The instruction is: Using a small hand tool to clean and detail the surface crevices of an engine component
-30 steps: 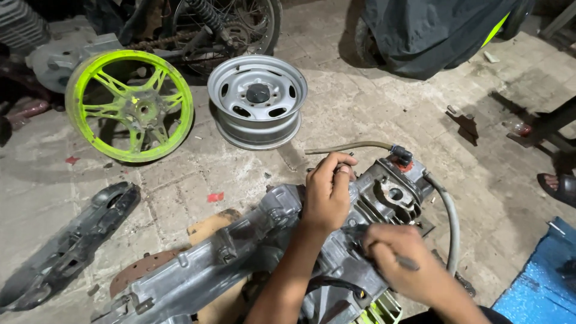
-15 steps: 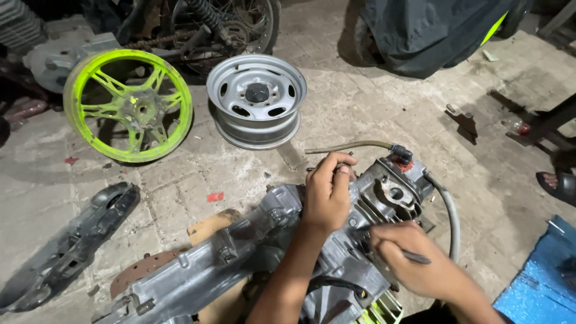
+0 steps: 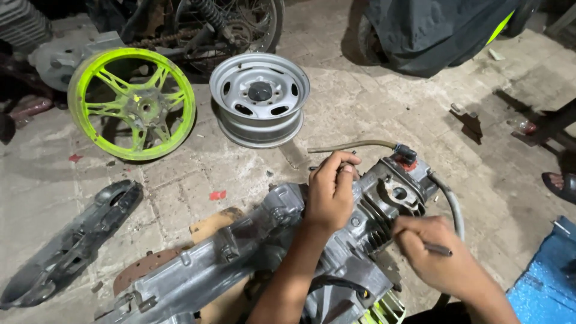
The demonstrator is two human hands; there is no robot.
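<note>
A grey scooter engine (image 3: 252,246) lies on the paved floor in front of me, its finned cylinder head (image 3: 396,195) pointing right. My left hand (image 3: 331,191) grips the top of the engine just left of the cylinder, fingers curled over the casing. Lower right, my right hand (image 3: 437,255) is closed around a thin dark tool (image 3: 439,250) whose tip rests against the cylinder's fins. A tan hose (image 3: 351,146) runs from a black and red fitting (image 3: 406,155) on the head. A grey tube (image 3: 451,204) curves round the right side.
A neon green spoked wheel (image 3: 132,103) and a silver steel rim (image 3: 259,97) lie on the floor behind. A dark plastic cover (image 3: 69,243) lies at left. A covered vehicle (image 3: 438,30) stands at the back right, a blue sheet (image 3: 549,288) at right, and another person's sandalled foot (image 3: 561,185).
My right hand with the tool has shifted slightly along the cylinder fins. My left hand stays on the engine top. The view has barely moved.
</note>
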